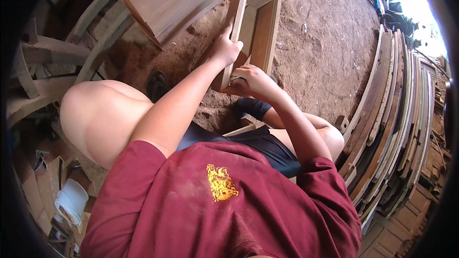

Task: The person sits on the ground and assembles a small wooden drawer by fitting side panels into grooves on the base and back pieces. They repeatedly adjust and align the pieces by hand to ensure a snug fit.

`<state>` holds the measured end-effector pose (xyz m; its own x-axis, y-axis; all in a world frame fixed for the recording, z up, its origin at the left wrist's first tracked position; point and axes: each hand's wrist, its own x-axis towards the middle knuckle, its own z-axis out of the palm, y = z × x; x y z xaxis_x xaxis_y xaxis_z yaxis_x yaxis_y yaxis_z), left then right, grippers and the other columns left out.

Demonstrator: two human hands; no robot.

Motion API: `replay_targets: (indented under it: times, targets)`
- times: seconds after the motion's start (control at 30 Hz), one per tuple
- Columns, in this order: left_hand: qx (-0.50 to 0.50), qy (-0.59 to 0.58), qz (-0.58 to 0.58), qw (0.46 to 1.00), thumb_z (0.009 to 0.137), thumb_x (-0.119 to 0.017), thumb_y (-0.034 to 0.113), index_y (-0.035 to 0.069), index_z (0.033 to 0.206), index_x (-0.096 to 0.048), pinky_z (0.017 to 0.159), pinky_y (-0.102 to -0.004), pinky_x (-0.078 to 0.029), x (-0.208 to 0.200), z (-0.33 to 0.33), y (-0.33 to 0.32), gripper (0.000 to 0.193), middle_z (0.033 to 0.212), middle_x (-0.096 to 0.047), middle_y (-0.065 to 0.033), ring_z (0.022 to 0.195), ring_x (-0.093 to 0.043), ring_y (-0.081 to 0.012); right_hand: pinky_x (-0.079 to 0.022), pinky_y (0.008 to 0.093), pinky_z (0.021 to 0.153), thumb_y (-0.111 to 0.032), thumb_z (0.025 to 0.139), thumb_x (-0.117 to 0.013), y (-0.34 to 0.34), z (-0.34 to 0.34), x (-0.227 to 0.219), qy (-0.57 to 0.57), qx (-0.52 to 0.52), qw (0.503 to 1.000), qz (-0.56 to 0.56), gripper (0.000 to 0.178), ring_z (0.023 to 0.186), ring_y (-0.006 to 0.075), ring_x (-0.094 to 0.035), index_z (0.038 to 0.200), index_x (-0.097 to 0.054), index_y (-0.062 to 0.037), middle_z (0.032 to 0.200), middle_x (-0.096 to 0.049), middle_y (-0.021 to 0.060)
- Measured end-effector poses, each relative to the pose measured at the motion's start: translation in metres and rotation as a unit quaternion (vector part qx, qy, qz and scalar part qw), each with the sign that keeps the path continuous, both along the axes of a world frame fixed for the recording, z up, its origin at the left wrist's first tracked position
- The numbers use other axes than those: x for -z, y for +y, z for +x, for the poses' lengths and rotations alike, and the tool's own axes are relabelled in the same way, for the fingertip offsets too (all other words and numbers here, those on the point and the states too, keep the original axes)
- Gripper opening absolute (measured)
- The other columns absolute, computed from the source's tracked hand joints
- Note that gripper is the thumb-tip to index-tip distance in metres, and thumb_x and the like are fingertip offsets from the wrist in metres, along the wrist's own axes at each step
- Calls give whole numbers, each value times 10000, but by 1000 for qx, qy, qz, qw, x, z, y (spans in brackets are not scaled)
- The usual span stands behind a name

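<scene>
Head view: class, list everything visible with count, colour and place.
Open wooden box: 1, brown, upper centre, held
Large wooden piece: 1, brown, upper left
Curved wooden pieces: several, brown, left
Roll: 1, white, lower left
Long boards: many, brown and grey, right
Panelled wood: several, brown, lower right
Dark objects: several, unclear, upper right
Ground: 1, reddish brown, upper centre
Footwear: 1, dark, by left knee
Shirt: 1, maroon, lower centre
Emblem: 1, yellow, on shirt
Shorts: 1 pair, dark, centre
Legs: 2, bare, either side of the shorts
Arms: 2, bare, centre
Left hand: 1, bare, grip on box's left wall
Right hand: 1, bare, at box's near end
</scene>
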<state>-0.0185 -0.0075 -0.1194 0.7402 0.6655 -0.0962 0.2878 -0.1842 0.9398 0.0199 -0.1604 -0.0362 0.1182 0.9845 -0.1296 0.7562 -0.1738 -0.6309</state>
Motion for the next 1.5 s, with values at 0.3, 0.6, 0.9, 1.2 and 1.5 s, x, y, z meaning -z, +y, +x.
replay_targets:
  times: [0.3, 0.6, 0.9, 1.2, 1.5]
  targets:
    - [20, 30, -62, 997, 764, -585, 179, 147, 1574, -278, 1040, -391, -468, -7, -1, 0, 866, 1389, -544, -268, 1223, -584, -366, -468, 407, 921, -82, 814, -623, -15, 0, -6, -102, -55, 993, 14, 62, 987, 315, -588, 867, -648, -63, 945, -629, 119]
    - [31, 37, -102, 994, 772, -578, 189, 155, 1570, -290, 1019, -385, -482, -1, 1, 2, 849, 1319, -601, -251, 1159, -625, -350, -450, 403, 944, -121, 829, -622, -33, 6, -16, -178, -91, 977, -69, 63, 979, 262, -592, 863, -660, -83, 905, -630, 88]
    - [28, -14, -108, 994, 776, -594, 181, 103, 1554, -316, 867, -356, -521, 1, 1, -1, 830, 1124, -666, -195, 942, -651, -276, -506, 414, 884, -96, 837, -632, -56, 13, -19, -197, -12, 973, -118, 117, 1026, 307, -589, 941, -664, -51, 984, -638, 116]
    - [38, 40, -100, 993, 759, -591, 210, 175, 1578, -272, 963, -392, -507, -1, -2, 2, 880, 1230, -648, -265, 1065, -662, -347, -420, 412, 881, -178, 855, -659, -59, -3, -19, -172, 62, 982, -56, 125, 998, 283, -554, 961, -671, -115, 965, -640, 56]
    - [41, 47, -102, 993, 765, -587, 175, 185, 1586, -249, 887, -371, -536, -14, -2, -2, 888, 1169, -678, -243, 979, -686, -312, -379, 420, 924, -232, 867, -652, -36, -3, -13, -127, 27, 991, -25, 162, 1012, 263, -564, 995, -688, -137, 978, -665, 40]
